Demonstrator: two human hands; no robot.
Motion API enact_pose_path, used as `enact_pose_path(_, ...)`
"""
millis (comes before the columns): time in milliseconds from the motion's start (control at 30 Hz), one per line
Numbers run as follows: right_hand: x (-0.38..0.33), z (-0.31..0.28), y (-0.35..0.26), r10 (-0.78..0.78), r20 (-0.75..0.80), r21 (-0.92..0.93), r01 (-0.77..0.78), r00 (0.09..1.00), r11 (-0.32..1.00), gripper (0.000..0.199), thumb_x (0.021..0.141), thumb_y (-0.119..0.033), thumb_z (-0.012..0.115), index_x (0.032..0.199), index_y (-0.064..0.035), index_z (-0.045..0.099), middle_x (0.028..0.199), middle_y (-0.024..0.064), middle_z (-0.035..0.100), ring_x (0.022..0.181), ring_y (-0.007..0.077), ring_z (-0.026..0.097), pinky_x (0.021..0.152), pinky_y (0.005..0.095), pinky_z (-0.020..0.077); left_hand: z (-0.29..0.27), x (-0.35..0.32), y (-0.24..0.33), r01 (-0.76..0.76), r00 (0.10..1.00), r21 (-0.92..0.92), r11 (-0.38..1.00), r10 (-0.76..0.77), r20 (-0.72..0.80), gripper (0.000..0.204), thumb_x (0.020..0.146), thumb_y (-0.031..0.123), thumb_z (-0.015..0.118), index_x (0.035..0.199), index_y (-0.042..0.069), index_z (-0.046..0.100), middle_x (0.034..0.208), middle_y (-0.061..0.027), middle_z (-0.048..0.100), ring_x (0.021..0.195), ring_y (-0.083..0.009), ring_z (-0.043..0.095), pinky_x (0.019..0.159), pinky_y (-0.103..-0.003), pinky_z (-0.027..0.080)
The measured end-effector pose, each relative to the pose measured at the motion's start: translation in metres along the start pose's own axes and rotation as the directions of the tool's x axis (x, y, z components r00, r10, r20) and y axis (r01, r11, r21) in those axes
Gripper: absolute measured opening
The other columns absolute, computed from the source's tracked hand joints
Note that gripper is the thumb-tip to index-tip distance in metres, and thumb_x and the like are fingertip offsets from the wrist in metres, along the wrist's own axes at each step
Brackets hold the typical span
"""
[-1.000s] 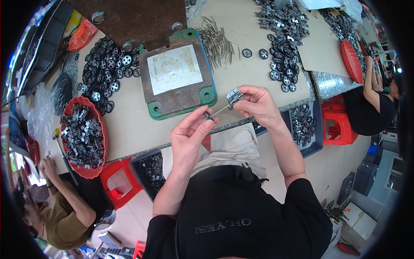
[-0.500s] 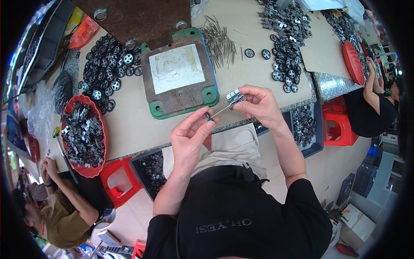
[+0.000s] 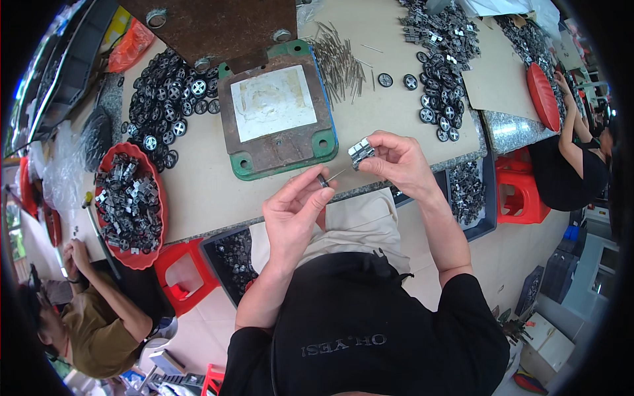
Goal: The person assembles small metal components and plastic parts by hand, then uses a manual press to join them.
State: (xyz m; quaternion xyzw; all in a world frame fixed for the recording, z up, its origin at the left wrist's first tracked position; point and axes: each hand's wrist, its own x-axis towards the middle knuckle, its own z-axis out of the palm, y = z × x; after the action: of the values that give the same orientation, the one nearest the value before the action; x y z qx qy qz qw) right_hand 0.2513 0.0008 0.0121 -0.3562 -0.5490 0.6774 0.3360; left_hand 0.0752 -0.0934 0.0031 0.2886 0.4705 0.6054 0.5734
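My left hand (image 3: 289, 214) pinches a small black wheel (image 3: 322, 180) between thumb and fingers, over the table's front edge. A thin metal axle pin (image 3: 337, 175) sticks out of the wheel toward the right. To the right of it, my right hand (image 3: 401, 164) grips a small grey-and-silver plastic block (image 3: 360, 151), perhaps a toy chassis part, between thumb and fingertips. The pin's free tip and the block stand a little apart. Fingers partly hide both the wheel and the block.
A green-edged metal press plate (image 3: 277, 149) lies ahead. Around it are heaped black wheels (image 3: 158, 99), loose pins (image 3: 340, 63), and grey parts (image 3: 439, 33). A red basket of parts (image 3: 160, 234) stands at left. Co-workers' hands (image 3: 76, 254) show at both sides.
The pin tip, which met the block before, is now separated from it by a small gap. The wheel has tilted slightly in my left hand; both hands keep their grip.
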Motion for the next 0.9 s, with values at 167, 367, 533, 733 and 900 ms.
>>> enact_pose_path(167,-0.006,0.003,-0.003,0.083,0.009,0.042,-0.083,0.997,0.996,0.020,0.079,-0.002,0.065,0.097,0.0033,0.061,0.083,0.0007,0.062,0.074,0.0034,0.055,0.063,0.0170,0.0429,0.000,0.000,-0.003,-0.153,0.988,0.147,0.977,0.155,-0.008,0.033,0.080,-0.003,0.061,0.112,-0.003,0.056,0.100,-0.0130,0.063,0.082,-0.0160,0.062,0.062,-0.024,0.050)
enact_pose_path(367,-0.007,0.011,0.007,-0.133,0.004,-0.110,0.132,0.991,0.985,0.016,0.077,0.000,0.065,0.093,0.0041,0.062,0.082,0.0010,0.058,0.073,0.0035,0.053,0.061,0.0177,0.0418,0.002,0.001,-0.004,-0.012,1.000,0.028,1.000,0.012,-0.028,0.029,0.081,-0.001,0.061,0.110,-0.002,0.059,0.094,-0.0112,0.065,0.074,-0.0098,0.059,0.052,-0.019,0.049)
enact_pose_path(533,-0.008,0.017,0.010,-0.017,-0.023,-0.012,0.017,1.000,1.000,0.014,0.075,0.001,0.066,0.089,0.0025,0.063,0.082,0.0017,0.058,0.071,0.0046,0.052,0.059,0.0189,0.0411,-0.003,0.002,-0.013,-0.100,0.995,0.029,0.995,0.101,-0.021,0.028,0.081,0.000,0.062,0.109,-0.002,0.060,0.093,-0.0094,0.065,0.073,-0.0080,0.058,0.053,-0.019,0.048)
enact_pose_path(733,-0.007,0.027,0.001,-0.118,0.069,-0.229,0.131,0.991,0.965,0.016,0.073,0.000,0.069,0.088,0.0032,0.063,0.082,0.0031,0.058,0.068,0.0059,0.052,0.056,0.0204,0.0419,-0.004,0.002,-0.018,0.035,0.999,-0.041,0.999,-0.035,0.019,0.031,0.080,0.001,0.063,0.110,-0.001,0.059,0.092,-0.0079,0.064,0.073,-0.0070,0.057,0.053,-0.019,0.047)
enact_pose_path(900,-0.007,0.024,0.013,-0.055,0.003,-0.217,0.055,0.998,0.975,0.019,0.071,-0.004,0.070,0.089,0.0009,0.063,0.080,0.0017,0.060,0.062,0.0038,0.052,0.052,0.0192,0.0401,-0.002,0.006,-0.013,0.076,0.995,-0.097,0.992,-0.069,0.069,0.035,0.083,0.002,0.059,0.117,-0.003,0.053,0.098,-0.0088,0.063,0.082,-0.0100,0.059,0.066,-0.022,0.049)
